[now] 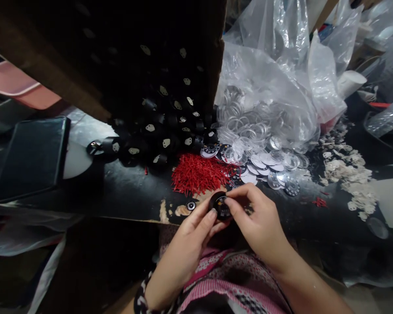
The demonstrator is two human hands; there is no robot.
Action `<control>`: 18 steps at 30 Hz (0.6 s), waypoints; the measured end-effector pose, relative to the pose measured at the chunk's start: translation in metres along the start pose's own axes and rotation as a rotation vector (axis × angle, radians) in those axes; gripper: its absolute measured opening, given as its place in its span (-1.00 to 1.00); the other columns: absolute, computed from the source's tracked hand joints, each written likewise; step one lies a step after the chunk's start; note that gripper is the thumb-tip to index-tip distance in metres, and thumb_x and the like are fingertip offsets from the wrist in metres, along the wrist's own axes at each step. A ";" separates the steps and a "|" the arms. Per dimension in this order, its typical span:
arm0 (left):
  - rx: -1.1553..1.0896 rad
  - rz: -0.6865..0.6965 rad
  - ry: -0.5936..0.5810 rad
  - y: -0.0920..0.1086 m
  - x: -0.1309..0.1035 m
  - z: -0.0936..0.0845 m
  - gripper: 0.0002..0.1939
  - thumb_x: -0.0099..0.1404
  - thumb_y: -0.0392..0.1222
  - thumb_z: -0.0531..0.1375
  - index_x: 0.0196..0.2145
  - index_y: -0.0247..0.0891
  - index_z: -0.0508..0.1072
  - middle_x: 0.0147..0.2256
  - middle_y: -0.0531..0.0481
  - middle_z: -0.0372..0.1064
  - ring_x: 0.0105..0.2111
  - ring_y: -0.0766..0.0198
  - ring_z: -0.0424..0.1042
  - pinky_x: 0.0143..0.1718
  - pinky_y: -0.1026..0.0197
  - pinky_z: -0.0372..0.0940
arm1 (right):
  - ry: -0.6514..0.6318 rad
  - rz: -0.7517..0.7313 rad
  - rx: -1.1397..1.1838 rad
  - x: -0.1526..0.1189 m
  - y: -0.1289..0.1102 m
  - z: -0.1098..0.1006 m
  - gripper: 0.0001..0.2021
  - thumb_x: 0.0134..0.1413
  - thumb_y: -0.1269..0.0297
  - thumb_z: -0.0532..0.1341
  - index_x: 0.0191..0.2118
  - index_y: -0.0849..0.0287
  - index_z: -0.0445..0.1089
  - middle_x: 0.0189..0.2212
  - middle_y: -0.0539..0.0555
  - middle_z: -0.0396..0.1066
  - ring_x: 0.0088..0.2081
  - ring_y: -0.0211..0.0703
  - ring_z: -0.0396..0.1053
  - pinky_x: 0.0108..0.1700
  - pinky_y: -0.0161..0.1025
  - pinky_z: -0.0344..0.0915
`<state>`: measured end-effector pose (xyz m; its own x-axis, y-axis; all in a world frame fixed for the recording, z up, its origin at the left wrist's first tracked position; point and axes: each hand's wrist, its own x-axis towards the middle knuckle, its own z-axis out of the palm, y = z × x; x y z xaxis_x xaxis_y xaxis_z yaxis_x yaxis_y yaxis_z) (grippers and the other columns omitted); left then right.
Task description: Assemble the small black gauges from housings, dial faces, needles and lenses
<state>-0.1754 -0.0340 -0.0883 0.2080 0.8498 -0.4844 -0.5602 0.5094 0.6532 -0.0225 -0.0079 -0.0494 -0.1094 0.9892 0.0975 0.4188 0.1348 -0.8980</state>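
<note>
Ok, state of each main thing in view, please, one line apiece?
Black round piece: held
Left hand: gripping that piece
Right hand: fingertips against it
Red pieces: loosely heaped
Discs: overlapping, loose
Clear rings: piled loosely
Plastic bag: crumpled
White pieces: loosely piled
Cardboard box: open, black parts at its mouth

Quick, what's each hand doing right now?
Left hand: closed, holding the round black dial-faced piece.
Right hand: curled, touching that piece's rim; whether it grips cannot be told.
</note>
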 end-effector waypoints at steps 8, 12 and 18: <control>0.241 -0.006 -0.066 -0.002 0.002 -0.008 -0.63 0.31 -0.05 0.22 0.07 0.06 0.44 0.17 0.10 0.33 0.13 0.14 0.35 0.05 0.23 0.36 | -0.096 0.073 -0.084 0.006 0.004 -0.004 -0.95 0.18 0.40 0.20 -0.31 0.14 0.33 -0.39 -0.05 0.37 -0.36 -0.27 0.32 -0.30 -0.33 0.23; 0.258 -0.003 -0.088 -0.003 0.003 -0.007 -0.60 0.25 -0.07 0.26 0.06 -0.06 0.44 0.09 0.00 0.41 0.09 0.11 0.39 0.02 0.20 0.38 | -0.132 0.175 -0.103 0.002 0.010 -0.004 -0.90 0.10 0.33 0.26 -0.30 0.13 0.29 -0.38 -0.05 0.35 -0.41 -0.27 0.28 -0.37 -0.31 0.21; 0.513 0.048 -0.028 -0.003 -0.002 -0.008 -0.69 0.20 -0.23 0.25 -0.07 -0.15 0.48 -0.06 -0.02 0.52 -0.03 0.12 0.48 0.04 0.14 0.36 | -0.245 0.232 -0.047 -0.020 0.014 -0.005 -0.83 0.13 0.41 0.16 -0.14 0.13 0.30 -0.33 -0.02 0.39 -0.33 -0.23 0.36 -0.26 -0.27 0.28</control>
<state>-0.1799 -0.0381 -0.0939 0.2171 0.8737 -0.4353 -0.1060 0.4644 0.8793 -0.0101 -0.0258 -0.0616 -0.2176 0.9514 -0.2180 0.4986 -0.0837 -0.8628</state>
